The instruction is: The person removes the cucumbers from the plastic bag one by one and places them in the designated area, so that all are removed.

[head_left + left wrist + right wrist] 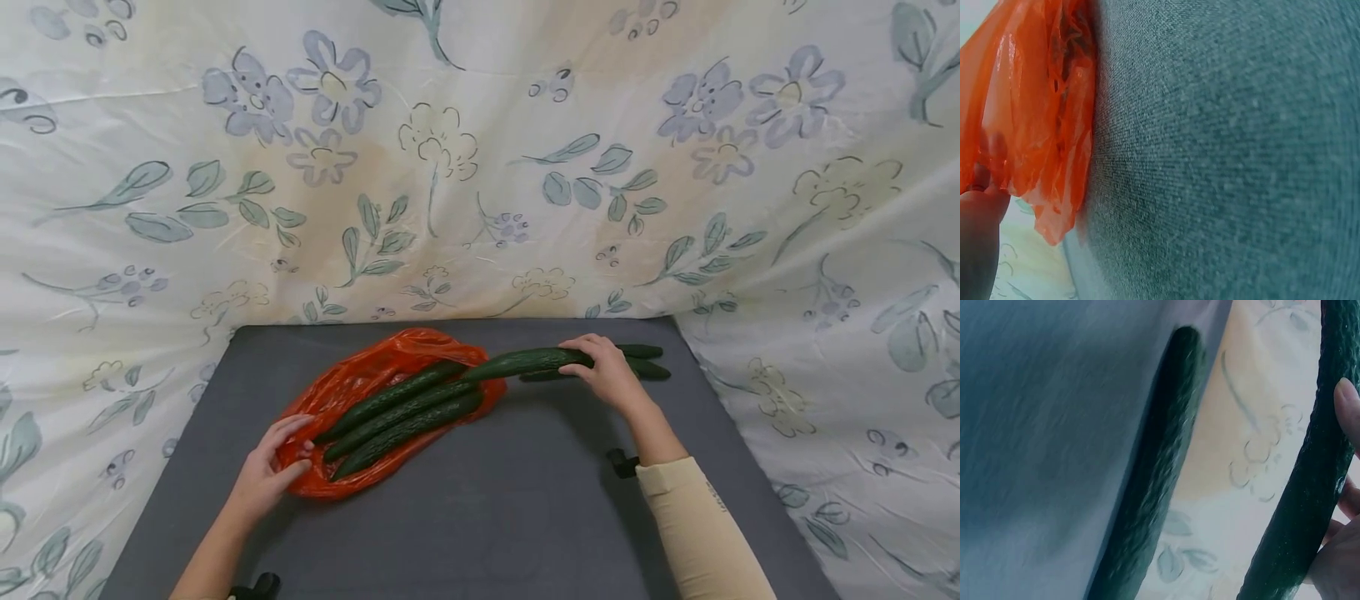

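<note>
An orange-red plastic bag (307,487) lies spread with its mouth up, and three dark green cucumbers (405,425) rest side by side in it. The bag's left edge is gripped by my left hand (266,471); the left wrist view shows fingers through the thin plastic (1029,119). My right hand (607,371) holds another cucumber (525,361) near its right end, raised over the table. Its left end reaches above the bag's right side. The right wrist view shows thumb and fingers around this cucumber (1300,506).
Beneath and behind my right hand, two more cucumbers (652,369) lie on the dark grey table (495,517). Floral cloth (480,208) hangs along the table's back and sides. A small black wrist mount (622,463) is by my right forearm.
</note>
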Demonstrator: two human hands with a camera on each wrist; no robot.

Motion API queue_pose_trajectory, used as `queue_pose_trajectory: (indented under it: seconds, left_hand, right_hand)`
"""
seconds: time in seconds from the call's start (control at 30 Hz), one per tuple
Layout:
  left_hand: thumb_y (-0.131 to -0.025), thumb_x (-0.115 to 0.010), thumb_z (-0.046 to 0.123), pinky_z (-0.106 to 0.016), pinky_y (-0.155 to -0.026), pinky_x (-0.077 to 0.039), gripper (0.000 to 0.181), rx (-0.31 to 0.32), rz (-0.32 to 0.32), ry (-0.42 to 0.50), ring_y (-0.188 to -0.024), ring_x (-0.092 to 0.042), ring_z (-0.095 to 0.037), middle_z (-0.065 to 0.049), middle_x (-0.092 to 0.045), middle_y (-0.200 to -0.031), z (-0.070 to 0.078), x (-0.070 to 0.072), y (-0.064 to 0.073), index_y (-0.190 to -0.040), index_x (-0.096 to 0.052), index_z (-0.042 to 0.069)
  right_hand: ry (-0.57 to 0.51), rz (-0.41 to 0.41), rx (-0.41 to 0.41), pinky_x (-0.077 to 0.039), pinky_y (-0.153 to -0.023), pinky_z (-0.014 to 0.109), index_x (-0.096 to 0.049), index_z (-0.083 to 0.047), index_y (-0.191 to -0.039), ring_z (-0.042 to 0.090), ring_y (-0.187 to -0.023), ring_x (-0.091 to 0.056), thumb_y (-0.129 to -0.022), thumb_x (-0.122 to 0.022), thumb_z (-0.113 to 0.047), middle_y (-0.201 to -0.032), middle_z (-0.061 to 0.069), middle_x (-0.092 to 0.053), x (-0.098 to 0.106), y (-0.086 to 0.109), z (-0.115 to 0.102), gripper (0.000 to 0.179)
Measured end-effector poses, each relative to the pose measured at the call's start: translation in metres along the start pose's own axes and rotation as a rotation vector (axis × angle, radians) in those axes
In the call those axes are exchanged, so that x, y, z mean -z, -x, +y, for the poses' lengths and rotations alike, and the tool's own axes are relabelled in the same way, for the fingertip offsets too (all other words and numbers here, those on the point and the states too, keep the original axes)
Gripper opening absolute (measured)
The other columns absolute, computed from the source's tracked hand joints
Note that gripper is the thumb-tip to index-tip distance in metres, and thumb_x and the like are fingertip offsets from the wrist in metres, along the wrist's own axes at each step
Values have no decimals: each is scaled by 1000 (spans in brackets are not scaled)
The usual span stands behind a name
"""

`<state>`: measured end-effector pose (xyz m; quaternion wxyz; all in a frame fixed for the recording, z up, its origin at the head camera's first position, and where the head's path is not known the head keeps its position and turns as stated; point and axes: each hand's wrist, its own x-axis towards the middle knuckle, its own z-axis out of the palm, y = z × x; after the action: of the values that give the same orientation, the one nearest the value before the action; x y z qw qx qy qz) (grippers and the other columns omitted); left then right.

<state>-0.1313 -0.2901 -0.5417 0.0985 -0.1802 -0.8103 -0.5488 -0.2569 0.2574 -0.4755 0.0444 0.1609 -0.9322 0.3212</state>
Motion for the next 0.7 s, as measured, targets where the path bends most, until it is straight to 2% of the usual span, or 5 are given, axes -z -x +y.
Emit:
queue_pose_trajectory:
  seconds: [0.17, 0.4, 0.57, 0.7]
  left_hand:
    - [-87, -62, -20, -11, -86, -51, 55, -1, -2, 21, -102, -60, -9, -18, -41, -142, -1, 2, 1, -140, -46, -14]
    - [-89, -63, -16, -10, -86, -50, 54, 36, -7, -11, -103, -61, -7, -11, -41, -142, 2, 5, 1, -140, -47, -11]
    - [-90, -63, -15, -10, -86, -51, 54, 63, -10, 4, -103, -61, -7, -8, -41, -142, 1, 5, 2, -141, -46, -12]
    - [-90, -62, -16, -10, -85, -51, 53, 40, -12, 17, -103, -61, -8, -7, -41, -143, 3, 5, 2, -141, -46, -13]
  right_hand:
    - [4, -7, -32, -36, -105, 63, -64, -14, -134, 40, -129, -47, -91, -74, -23, -134, 14, -57, 11, 6, 20, 45]
    - [14, -12, -87, -39, -102, 65, -63, -11, -135, 43, -130, -46, -92, -73, -22, -136, 18, -55, 24, 17, 50, 46]
    - [40, -30, -113, -37, -103, 66, -61, -10, -137, 45, -129, -46, -93, -72, -22, -137, 20, -54, 26, 22, 68, 46]
    - [48, -41, -127, -39, -103, 65, -62, -9, -136, 46, -128, -48, -93, -72, -22, -135, 21, -55, 25, 24, 78, 47]
